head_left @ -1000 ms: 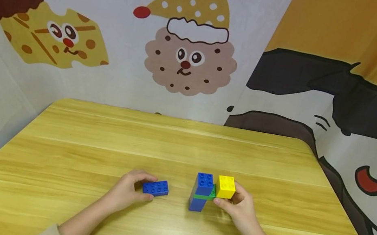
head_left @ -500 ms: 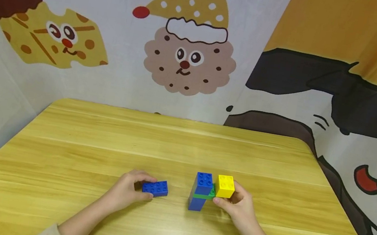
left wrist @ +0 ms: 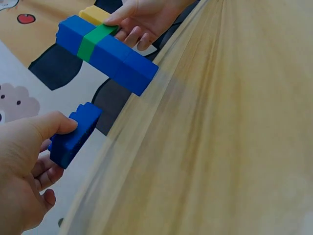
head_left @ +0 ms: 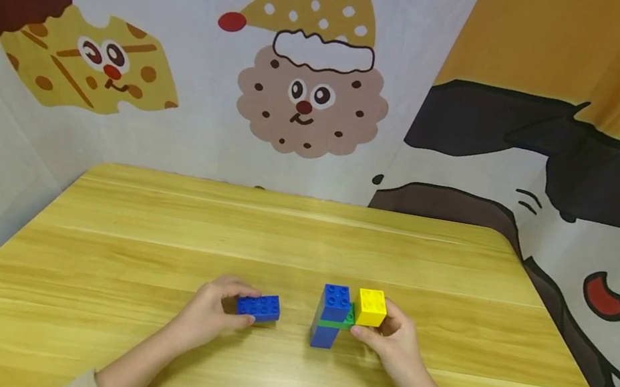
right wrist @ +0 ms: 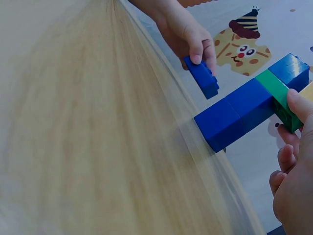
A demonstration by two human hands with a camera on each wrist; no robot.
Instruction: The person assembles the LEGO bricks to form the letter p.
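My left hand [head_left: 211, 310] pinches a blue brick [head_left: 259, 307], eight-studded, between thumb and fingers. In the left wrist view this blue brick [left wrist: 78, 132] appears raised off the tabletop. To its right a tower of blue bricks [head_left: 331, 312] stands upright, with a green brick [right wrist: 279, 98] sandwiched in it and jutting out to the right. A yellow brick [head_left: 371, 307] sits on that jutting part. My right hand [head_left: 395, 341] holds the yellow and green bricks at their right side, its thumb against the green one in the right wrist view. Its fingers are partly hidden behind the yellow brick.
Everything is on a wooden table [head_left: 207, 225] with rounded far corners. Behind it hangs a cloth [head_left: 190, 141] printed with cartoon figures. A gap of bare wood separates the loose blue brick from the tower.
My left hand has shifted slightly right and away with the blue brick, which is tilted a little differently. The right hand and the tower look unchanged.
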